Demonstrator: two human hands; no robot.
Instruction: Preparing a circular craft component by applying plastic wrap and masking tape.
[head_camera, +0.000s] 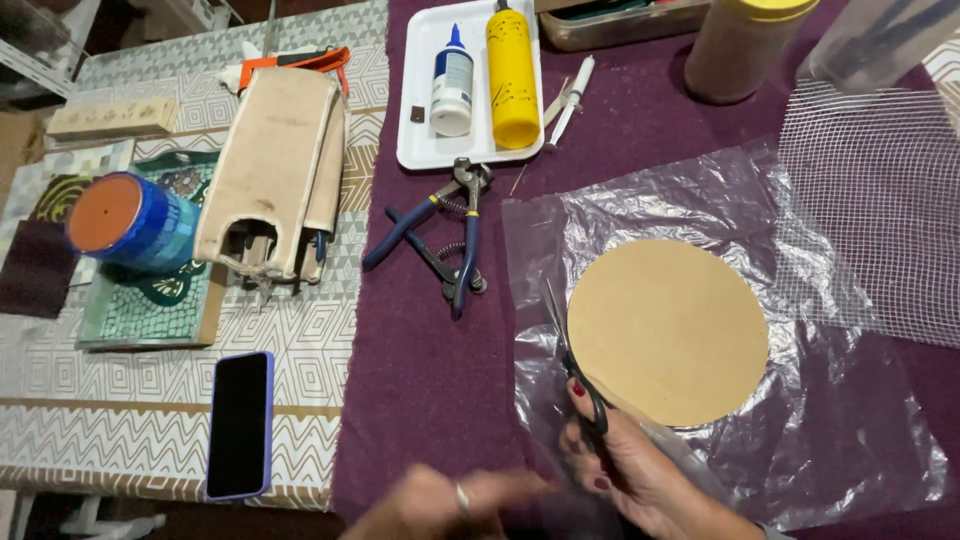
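My right hand grips a pair of black-handled scissors, blades pointing away along the left edge of a clear plastic sheet. On that sheet lies a round tan board, just right of the blades. Low at the near edge, my left hand is blurred, wears a ring, and holds nothing that I can make out; its fingers reach toward the sheet's near left corner.
Two blue-handled nippers lie left of the sheet on the purple cloth. A white tray holds a yellow bottle and a glue bottle. White mesh lies at right. A phone, a mosaic pot and a canvas tool pouch sit at left.
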